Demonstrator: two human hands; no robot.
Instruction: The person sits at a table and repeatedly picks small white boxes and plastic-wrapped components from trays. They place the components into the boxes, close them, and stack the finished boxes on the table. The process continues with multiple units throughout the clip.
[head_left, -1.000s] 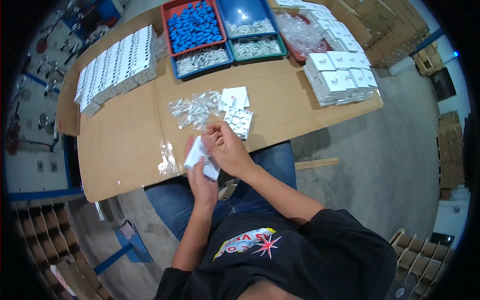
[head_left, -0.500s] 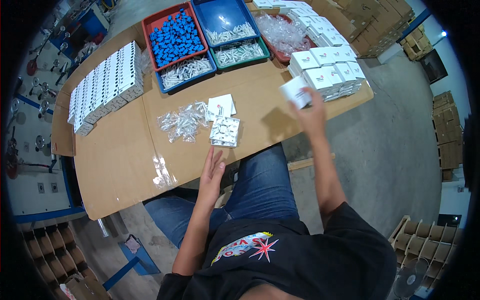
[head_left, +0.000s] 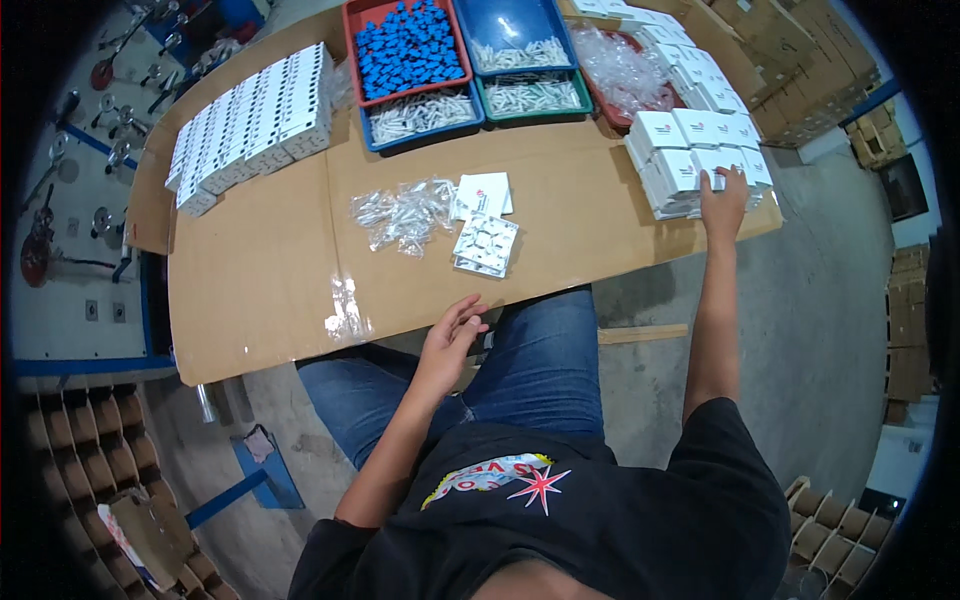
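Note:
My right hand (head_left: 722,205) reaches the stack of flat white boxes (head_left: 660,175) at the table's right end. Its fingers and thumb are on a white box (head_left: 712,163) at the stack's near side, gripping its edge. Over my lap, just off the table's near edge, my left hand (head_left: 455,342) holds nothing, fingers apart and slightly bent. Beyond it lie square white moulded plates (head_left: 487,243), one on another. Touching their far side are flat white square pieces (head_left: 482,194). To their left is a pile of small clear bags (head_left: 400,215) with white parts inside.
At the back stand a red tray of blue parts (head_left: 410,50), a blue tray (head_left: 515,25) and a green tray (head_left: 532,95) with white pieces, and a red tray of clear bags (head_left: 625,70). Rows of white units (head_left: 255,125) stand at left. Cardboard covers the table (head_left: 260,270).
My right hand has carried a white box rightward onto the stack. My left hand has drawn back slightly from the plates. The whole view has shifted.

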